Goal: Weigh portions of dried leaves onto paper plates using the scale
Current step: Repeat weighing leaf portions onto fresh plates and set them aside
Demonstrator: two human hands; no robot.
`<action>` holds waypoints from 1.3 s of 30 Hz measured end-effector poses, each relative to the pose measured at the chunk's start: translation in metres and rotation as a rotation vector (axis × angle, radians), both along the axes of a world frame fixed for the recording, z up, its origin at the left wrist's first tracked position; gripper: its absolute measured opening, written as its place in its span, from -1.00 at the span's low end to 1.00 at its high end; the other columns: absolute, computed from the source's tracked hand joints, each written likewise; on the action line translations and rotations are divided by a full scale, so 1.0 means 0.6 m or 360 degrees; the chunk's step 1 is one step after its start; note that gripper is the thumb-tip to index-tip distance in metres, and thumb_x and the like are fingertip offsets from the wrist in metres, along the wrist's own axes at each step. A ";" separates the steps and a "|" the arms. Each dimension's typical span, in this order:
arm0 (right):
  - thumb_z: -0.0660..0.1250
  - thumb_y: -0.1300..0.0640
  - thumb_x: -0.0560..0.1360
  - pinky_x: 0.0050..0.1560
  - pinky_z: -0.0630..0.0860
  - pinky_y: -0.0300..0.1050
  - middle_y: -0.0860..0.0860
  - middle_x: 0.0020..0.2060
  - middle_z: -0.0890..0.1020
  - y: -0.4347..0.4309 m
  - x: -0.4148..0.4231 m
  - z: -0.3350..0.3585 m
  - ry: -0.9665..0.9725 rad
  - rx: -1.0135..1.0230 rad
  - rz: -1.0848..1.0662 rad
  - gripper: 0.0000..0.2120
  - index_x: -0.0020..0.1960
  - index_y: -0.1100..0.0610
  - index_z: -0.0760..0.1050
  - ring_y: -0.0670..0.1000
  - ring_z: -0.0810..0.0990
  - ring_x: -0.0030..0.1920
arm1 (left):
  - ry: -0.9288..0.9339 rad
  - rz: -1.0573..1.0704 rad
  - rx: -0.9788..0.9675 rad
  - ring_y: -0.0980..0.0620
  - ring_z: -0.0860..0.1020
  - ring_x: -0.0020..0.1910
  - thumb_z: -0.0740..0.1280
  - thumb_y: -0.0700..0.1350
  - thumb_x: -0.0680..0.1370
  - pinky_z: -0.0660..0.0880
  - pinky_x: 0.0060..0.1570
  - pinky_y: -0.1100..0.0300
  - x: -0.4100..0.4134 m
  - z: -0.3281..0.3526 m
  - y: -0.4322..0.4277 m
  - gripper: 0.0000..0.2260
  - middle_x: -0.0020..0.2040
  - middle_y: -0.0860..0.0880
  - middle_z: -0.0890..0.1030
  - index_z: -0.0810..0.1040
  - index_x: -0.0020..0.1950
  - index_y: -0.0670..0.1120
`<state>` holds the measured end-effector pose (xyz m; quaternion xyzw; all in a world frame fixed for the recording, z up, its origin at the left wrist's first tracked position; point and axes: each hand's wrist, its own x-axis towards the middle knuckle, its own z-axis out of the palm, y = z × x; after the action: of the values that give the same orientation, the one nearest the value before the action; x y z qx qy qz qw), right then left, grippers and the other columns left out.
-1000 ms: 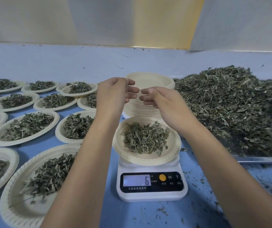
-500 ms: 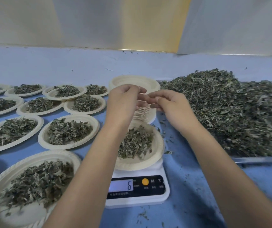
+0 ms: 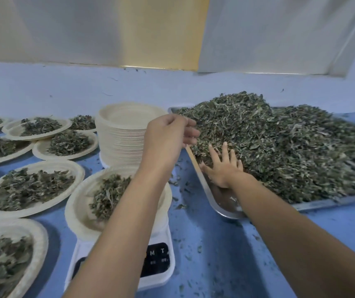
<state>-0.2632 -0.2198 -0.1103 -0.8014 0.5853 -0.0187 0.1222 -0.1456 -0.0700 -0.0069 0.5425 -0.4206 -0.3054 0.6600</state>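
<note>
Your right hand (image 3: 223,168) lies flat with its fingers spread on the near edge of the heap of dried leaves (image 3: 279,147), which fills the metal tray (image 3: 322,204) at two o'clock from the scale (image 3: 161,274). Your left hand (image 3: 168,136) hovers apart from it at about one o'clock from the scale. Its fingers are loosely curled, and I cannot tell whether they pinch any leaf.

The plate on the scale (image 3: 79,211) already carries a small portion (image 3: 107,196), so this looks like a top-up pick. Take little: close your right fingers on a light pinch from the loose edge of the heap rather than digging in for a fistful. Dry leaf is springy and sheds, and flakes already lie on the bench (image 3: 215,254) between tray and scale, so carry the pinch low and straight across towards eight o'clock.

Your left forearm covers the readout, so move it aside before you drop anything. Release the leaves a few at a time over the middle of the plate, without touching the rim, and let the number settle between drops.

The stack of empty plates (image 3: 122,134) stands at twelve o'clock, just behind the scale, and the filled plates (image 3: 79,175) spread from nine to eleven o'clock. Keep your elbows off both.
</note>
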 end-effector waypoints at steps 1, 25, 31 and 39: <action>-0.07 -0.31 0.57 0.47 -0.17 0.17 0.06 0.48 -0.42 -0.003 0.003 -0.003 0.0033 -0.0018 -0.0008 -0.33 0.52 -0.16 -0.33 0.15 -0.30 0.52 | -0.0003 -0.0004 0.0001 0.08 0.58 -0.40 0.18 -0.19 0.58 0.45 -0.43 0.38 -0.002 -0.002 -0.002 -0.77 -0.34 -0.01 0.66 0.61 -0.17 -0.09; 0.20 0.25 0.59 -0.05 0.42 0.01 0.17 0.11 0.49 -0.032 0.049 0.032 -0.0027 -0.0626 0.0302 -0.79 0.18 0.19 0.52 0.23 0.49 0.10 | -0.0054 0.0081 -0.0009 0.08 0.57 -0.41 0.18 -0.21 0.57 0.42 -0.41 0.36 0.022 0.004 -0.010 -0.77 -0.39 0.02 0.64 0.59 -0.20 -0.10; 0.25 0.27 0.57 -0.12 0.41 -0.19 0.16 0.03 0.65 -0.017 0.029 0.053 -0.0596 -0.0490 -0.0115 -0.78 0.14 0.19 0.61 0.11 0.56 -0.08 | 0.0043 0.0080 0.0049 0.09 0.58 -0.41 0.18 -0.21 0.58 0.46 -0.39 0.33 0.031 -0.002 0.004 -0.77 -0.39 0.02 0.65 0.60 -0.18 -0.11; 0.36 0.30 0.51 0.02 0.59 -0.10 0.14 0.14 0.59 0.019 0.002 0.078 -0.1838 -0.0071 -0.0474 -0.69 0.24 0.29 0.52 -0.07 0.54 -0.18 | 0.0429 0.0013 0.0241 0.09 0.59 -0.35 0.17 -0.22 0.57 0.49 -0.34 0.32 0.032 -0.018 0.003 -0.78 -0.30 -0.01 0.67 0.58 -0.17 -0.13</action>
<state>-0.2620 -0.2085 -0.0635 -0.5733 0.5296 -0.4805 0.4000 -0.1263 -0.0681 -0.0174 0.5465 -0.3019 -0.4035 0.6689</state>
